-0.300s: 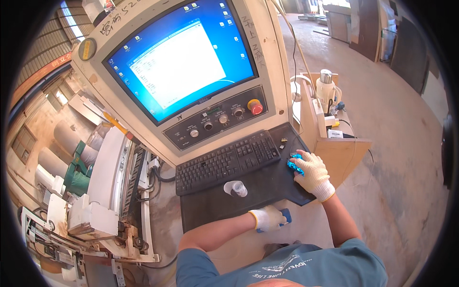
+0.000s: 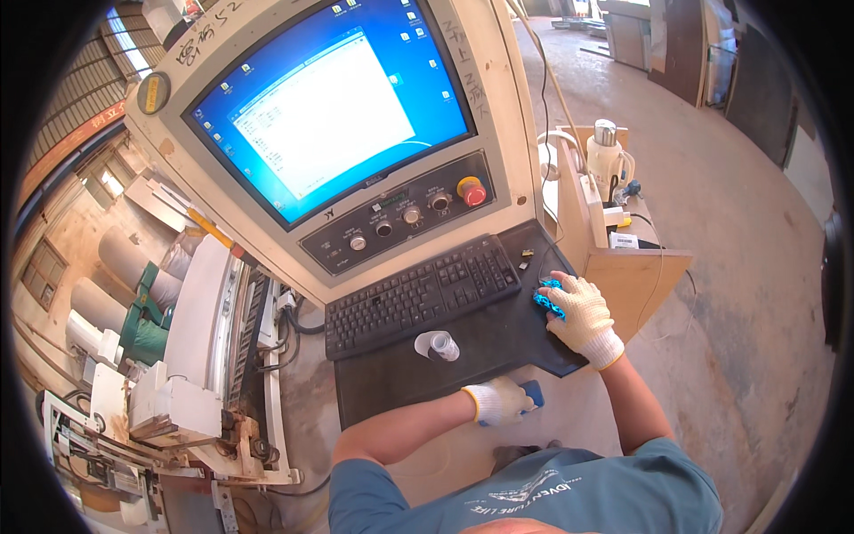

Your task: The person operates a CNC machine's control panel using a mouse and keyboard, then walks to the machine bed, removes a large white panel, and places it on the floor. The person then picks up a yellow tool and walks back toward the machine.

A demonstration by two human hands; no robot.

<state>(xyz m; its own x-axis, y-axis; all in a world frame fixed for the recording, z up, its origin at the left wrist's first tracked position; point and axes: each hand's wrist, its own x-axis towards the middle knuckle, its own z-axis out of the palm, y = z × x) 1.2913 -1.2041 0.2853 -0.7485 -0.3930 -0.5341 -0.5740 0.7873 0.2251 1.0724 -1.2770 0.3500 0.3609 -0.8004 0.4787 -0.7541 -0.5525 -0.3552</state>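
A cream knitted work glove covers my right hand, which rests curled over a computer mouse with a bright blue and black pattern. The mouse lies at the right end of a black shelf. Just below the shelf's front edge, my left hand, gloved alike, is closed round a blue object; most of it is hidden, so its kind cannot be made out. A black keyboard lies across the shelf. In front of it sits a small clear roll or cup.
Above the keyboard stands a beige console with a lit screen, a row of knobs and a red emergency-stop button. At right, a wooden stand bears a cream thermos jug. Machinery with a long rail stands at left.
The view has shifted slightly, so the console sits a little higher and further left. Both hands keep their places and their holds.
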